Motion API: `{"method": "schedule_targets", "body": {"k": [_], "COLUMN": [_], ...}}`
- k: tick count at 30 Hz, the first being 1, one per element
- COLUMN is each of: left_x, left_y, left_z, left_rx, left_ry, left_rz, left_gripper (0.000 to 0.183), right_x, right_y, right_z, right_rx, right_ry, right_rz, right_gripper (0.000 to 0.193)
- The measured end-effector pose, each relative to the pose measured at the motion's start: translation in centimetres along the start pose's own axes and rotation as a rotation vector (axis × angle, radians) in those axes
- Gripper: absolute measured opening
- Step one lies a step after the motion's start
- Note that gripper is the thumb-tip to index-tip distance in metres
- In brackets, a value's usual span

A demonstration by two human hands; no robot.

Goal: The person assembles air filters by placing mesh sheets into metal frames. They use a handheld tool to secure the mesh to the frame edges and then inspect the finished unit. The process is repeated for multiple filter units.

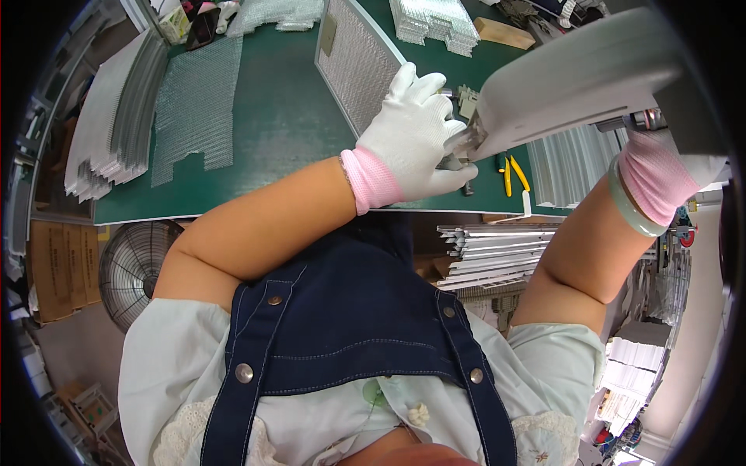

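Our left hand [408, 136], half-curled with its hold unclear, is beside the silver-framed mesh panel [360, 66] on the green surface [276, 101]; we should steer clear of the grey machine head [571, 85], our right hand [705, 168] being too hidden to read.

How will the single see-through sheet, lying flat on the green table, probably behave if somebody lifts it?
The sheet is probably light for its size: it looks thin, and the green table shows through. It may bend when lifted by one corner, since no frame is visible around it. Lying flat, it seems unlikely to roll.
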State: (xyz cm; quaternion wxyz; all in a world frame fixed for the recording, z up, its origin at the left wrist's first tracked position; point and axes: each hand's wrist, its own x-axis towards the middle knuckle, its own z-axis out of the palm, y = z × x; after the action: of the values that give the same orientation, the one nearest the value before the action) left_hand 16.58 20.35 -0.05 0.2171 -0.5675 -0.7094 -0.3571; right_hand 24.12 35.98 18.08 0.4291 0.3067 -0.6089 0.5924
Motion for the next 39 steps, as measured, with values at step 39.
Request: {"method": "schedule_targets", "body": {"k": [39], "left_x": [2.0], "left_y": [2.6], "left_z": [-3.4], "left_rx": [0.241], "left_ry": [-0.416], "left_rz": [-0.049], "left_gripper": [0.04], "right_x": [-1.7], "right_y": [0.6], "right_z": [2.7], "right_rx": [-0.173], "right_ry": [0.395], "right_rz": [0.201], "right_gripper": [0.016]}}
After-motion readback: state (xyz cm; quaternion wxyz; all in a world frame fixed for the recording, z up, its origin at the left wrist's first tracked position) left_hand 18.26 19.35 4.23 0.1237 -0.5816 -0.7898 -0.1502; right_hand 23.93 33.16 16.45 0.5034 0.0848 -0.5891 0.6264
